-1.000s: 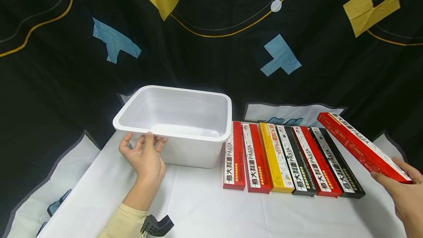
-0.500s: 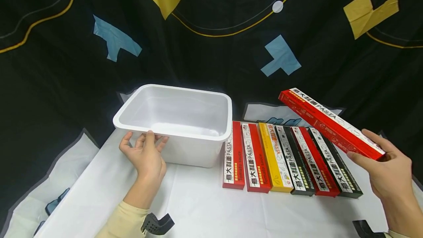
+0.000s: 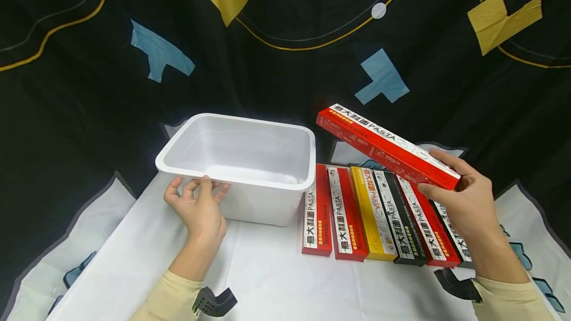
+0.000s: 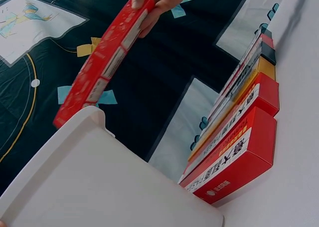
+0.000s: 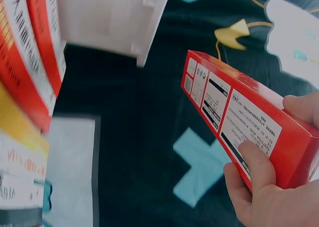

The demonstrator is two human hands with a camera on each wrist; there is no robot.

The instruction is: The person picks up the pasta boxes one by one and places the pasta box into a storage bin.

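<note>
In the head view my left hand (image 3: 198, 212) holds the near rim of a white plastic bin (image 3: 263, 202), fingers up against its lip. The bin's inside shows bare. My right hand (image 3: 468, 197) grips a red pasta box (image 3: 388, 150) by its near end, thumb on one side and fingers on the other. That box is raised and tilted, its far end close to the bin's right rim but apart from it. The right wrist view shows the printed back of the red pasta box (image 5: 239, 112); in the left wrist view the bin (image 4: 109, 177) hides most of the left hand.
Right of the bin, several pasta boxes lie side by side on a white-covered table (image 3: 285, 281): red ones (image 3: 316, 212), a yellow one (image 3: 372, 212) and black ones (image 3: 399, 217). A black curtain (image 3: 276, 83) hangs behind the table.
My right hand has carried the red pasta box leftward from the far right, over the row of boxes toward the bin. The left hand and bin have stayed in place.
</note>
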